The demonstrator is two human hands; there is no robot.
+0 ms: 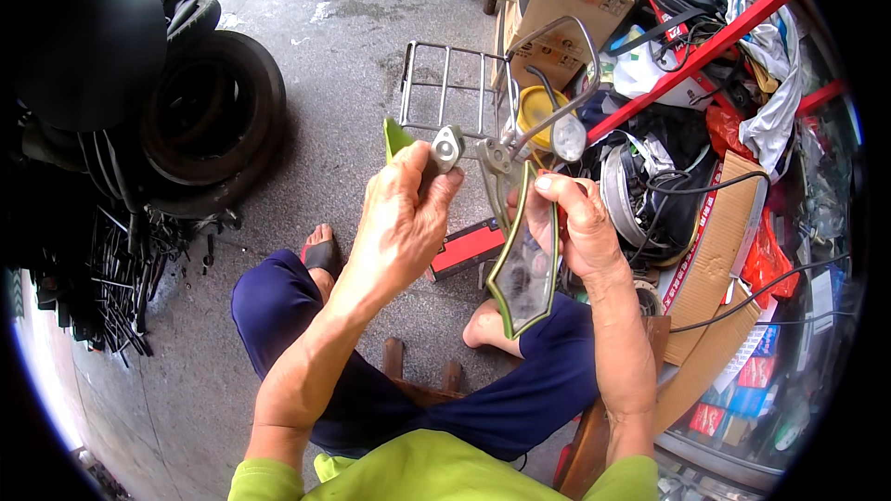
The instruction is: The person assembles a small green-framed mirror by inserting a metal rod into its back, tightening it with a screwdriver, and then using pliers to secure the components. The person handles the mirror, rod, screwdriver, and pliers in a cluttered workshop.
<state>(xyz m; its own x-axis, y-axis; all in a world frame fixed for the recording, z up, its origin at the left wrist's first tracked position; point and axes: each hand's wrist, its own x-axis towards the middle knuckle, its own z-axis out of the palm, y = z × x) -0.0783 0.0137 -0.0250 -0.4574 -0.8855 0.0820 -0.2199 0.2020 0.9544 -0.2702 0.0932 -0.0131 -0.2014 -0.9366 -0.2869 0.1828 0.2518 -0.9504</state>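
Observation:
My left hand (pixel 399 213) is closed around a small metal mounting bracket (pixel 447 148) with a round hole in its end. A bright green pointed piece (pixel 397 139) sticks out behind those fingers, its rest hidden. In my right hand (pixel 585 223), thumb and fingers pinch the upper edge of an angular mirror (pixel 525 269) with a dark green rim. Its glass reflects light and blurred shapes. Beside it, close to the left bracket, a second metal bracket (pixel 498 158) shows at the mirror's upper end. Both hands are raised in front of my knees.
A metal wire rack (pixel 455 88) stands on the floor ahead, near a yellow round thing (pixel 538 111) and a red-black box (pixel 469 247). Tyres (pixel 213 116) and loose tools (pixel 111 278) lie left. Cardboard boxes (pixel 566 0), a red bar (pixel 701 51) and cables crowd the right.

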